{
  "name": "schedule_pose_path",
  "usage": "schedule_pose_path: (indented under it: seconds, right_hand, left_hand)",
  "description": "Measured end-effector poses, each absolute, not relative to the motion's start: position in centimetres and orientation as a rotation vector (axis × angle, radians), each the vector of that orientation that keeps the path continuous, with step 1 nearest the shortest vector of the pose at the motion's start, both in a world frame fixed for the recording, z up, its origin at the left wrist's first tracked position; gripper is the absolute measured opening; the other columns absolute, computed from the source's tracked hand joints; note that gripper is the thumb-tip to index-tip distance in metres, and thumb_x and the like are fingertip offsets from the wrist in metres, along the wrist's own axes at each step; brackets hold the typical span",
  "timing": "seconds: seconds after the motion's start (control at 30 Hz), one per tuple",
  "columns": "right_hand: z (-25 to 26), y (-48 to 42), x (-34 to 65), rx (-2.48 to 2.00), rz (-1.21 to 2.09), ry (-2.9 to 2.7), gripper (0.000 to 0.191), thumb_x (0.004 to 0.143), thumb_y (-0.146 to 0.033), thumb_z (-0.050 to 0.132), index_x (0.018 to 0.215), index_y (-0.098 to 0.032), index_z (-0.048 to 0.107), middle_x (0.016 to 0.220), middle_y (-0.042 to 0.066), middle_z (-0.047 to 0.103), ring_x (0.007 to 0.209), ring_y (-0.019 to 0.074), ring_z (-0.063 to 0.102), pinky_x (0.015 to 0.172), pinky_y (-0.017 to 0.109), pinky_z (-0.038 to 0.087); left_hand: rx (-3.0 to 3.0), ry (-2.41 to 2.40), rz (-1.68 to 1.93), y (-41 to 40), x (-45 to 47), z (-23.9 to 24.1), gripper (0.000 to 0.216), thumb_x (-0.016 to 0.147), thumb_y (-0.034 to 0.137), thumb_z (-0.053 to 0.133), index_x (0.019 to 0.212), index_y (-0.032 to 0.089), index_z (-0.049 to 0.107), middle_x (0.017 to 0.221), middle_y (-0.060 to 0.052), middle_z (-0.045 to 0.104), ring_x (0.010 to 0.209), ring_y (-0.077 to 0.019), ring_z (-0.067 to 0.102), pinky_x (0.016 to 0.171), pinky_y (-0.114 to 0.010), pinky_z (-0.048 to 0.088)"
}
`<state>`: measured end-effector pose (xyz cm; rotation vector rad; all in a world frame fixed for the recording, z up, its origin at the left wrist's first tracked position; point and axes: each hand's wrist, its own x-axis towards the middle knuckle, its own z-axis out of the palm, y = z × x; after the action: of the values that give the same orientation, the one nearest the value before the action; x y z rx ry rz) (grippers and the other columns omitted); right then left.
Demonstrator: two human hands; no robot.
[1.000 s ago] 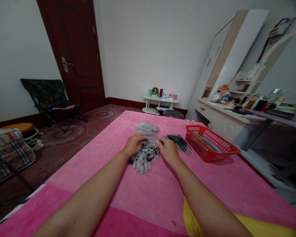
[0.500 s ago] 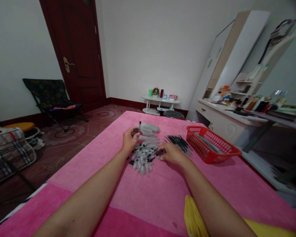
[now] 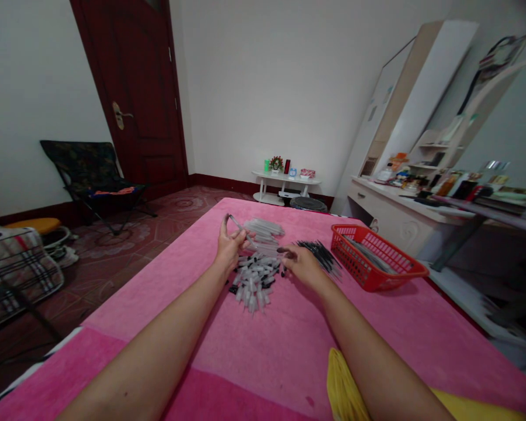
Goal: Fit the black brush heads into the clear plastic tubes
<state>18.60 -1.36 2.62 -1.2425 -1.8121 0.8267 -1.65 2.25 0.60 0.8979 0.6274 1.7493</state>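
**Clear barrel pinched in the left hand above a loose heap**

Toward the far edge of the pink-covered bed [image 3: 267,351], the left hand [image 3: 229,247] grips a thin clear barrel [image 3: 236,224] by one end, tilted up above the cover. Just right of it lies a loose heap of clear and black pen parts [image 3: 254,282], with a neater stack of clear barrels [image 3: 266,227] beyond. The right hand [image 3: 304,264] rests at the heap's right side, fingertips drawn together near something small and dark; whether it grips that I cannot tell. Further right lie a bundle of black sticks [image 3: 319,252] and, toward the right edge, a red basket [image 3: 372,275]. The risk as I judge it: the barrel, held only at its end, could slip into the heap, and a wrist brushing the pile could scatter parts over the soft cover
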Motion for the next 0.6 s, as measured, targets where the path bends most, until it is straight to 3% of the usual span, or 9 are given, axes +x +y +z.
schedule_pose_path:
  seconds: [0.1, 0.23, 0.4, 0.6]
  right_hand:
    - [2.8, -1.2, 18.1, -1.148, 1.044, -1.502, 0.018, 0.065, -0.027, 0.061, 0.078, -0.015, 0.063, 0.054, -0.001, 0.06, 0.044, 0.0138, 0.056, 0.044, 0.025, 0.047]
    - [3.5, -1.5, 17.9, -1.052, 1.072, -1.309, 0.026, 0.058, -0.034, 0.07, 0.071, -0.014, 0.062, 0.052, -0.001, 0.06, 0.04, 0.0116, 0.054, 0.04, 0.023, 0.046]
    - [3.9, -1.8, 17.9, -0.986, 1.228, -1.195, 0.027, 0.056, -0.03, 0.073, 0.074, -0.014, 0.061, 0.059, 0.002, 0.066, 0.048, 0.013, 0.06, 0.045, 0.022, 0.049]
    - [4.0, -2.1, 17.6, -0.955, 1.268, -1.143, 0.022, 0.058, -0.023, 0.071, 0.075, -0.014, 0.059, 0.063, 0.004, 0.068, 0.053, 0.014, 0.064, 0.046, 0.02, 0.051]
  left_hand:
    - [0.875, 0.62, 1.712, 2.0, -1.3, 1.0, 0.098, 0.064, 0.018, 0.076, 0.141, 0.033, 0.017, 0.077, 0.002, 0.064, 0.077, -0.0171, 0.069, 0.058, -0.021, 0.054]
    - [0.865, 0.596, 1.657, 1.6, -0.8, 1.4, 0.085, 0.066, 0.017, 0.075, 0.136, 0.031, 0.028, 0.082, 0.001, 0.064, 0.081, -0.0186, 0.069, 0.057, -0.021, 0.055]
    - [0.793, 0.599, 1.616, 1.3, 0.2, 1.8, 0.051, 0.064, 0.014, 0.076, 0.107, 0.018, 0.05, 0.084, -0.002, 0.064, 0.081, -0.0182, 0.068, 0.055, -0.019, 0.054]
    - [0.766, 0.581, 1.617, 1.0, 1.0, 2.1, 0.032, 0.065, 0.015, 0.075, 0.085, 0.014, 0.05, 0.08, -0.001, 0.064, 0.079, -0.0155, 0.068, 0.067, -0.025, 0.058]
